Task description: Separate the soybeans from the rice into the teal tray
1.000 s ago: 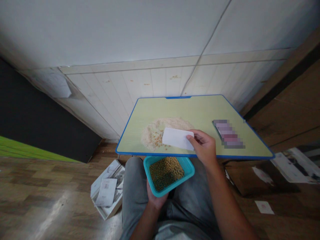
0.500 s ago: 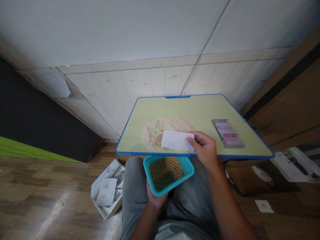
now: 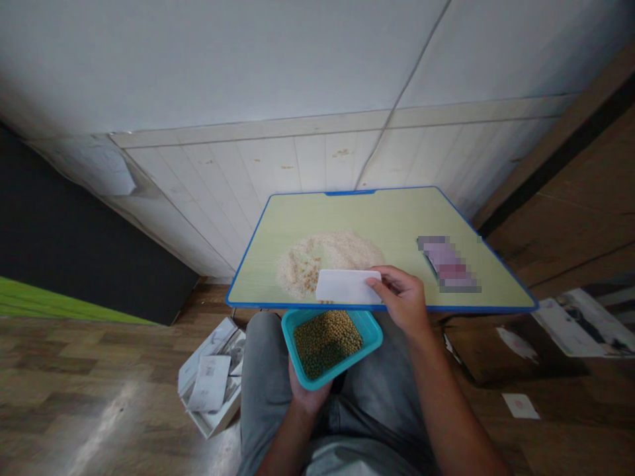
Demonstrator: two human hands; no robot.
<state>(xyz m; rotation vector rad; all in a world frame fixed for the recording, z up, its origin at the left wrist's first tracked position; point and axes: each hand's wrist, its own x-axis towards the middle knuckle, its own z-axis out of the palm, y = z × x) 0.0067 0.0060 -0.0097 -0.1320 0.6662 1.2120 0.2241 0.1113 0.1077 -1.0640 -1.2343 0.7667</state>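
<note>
My right hand [image 3: 403,303] pinches a white card [image 3: 347,287] and holds it flat near the front edge of a small yellow-green table with a blue rim [image 3: 397,211]. A pile of pale rice mixed with some tan beans [image 3: 322,254] lies just behind the card. My left hand [image 3: 307,391] grips from below a teal rectangular tray [image 3: 373,329] filled with greenish-tan beans, held under the table's front edge above my lap.
A blurred flat object [image 3: 449,263] lies on the table's right side. An open white box with papers [image 3: 213,387] sits on the wooden floor at left. Cardboard and papers [image 3: 575,320] lie at right. A white panelled wall [image 3: 297,158] stands behind the table.
My right hand has drawn the white card toward the table's front edge, nearer the tray. The tray and left hand have hardly moved.
</note>
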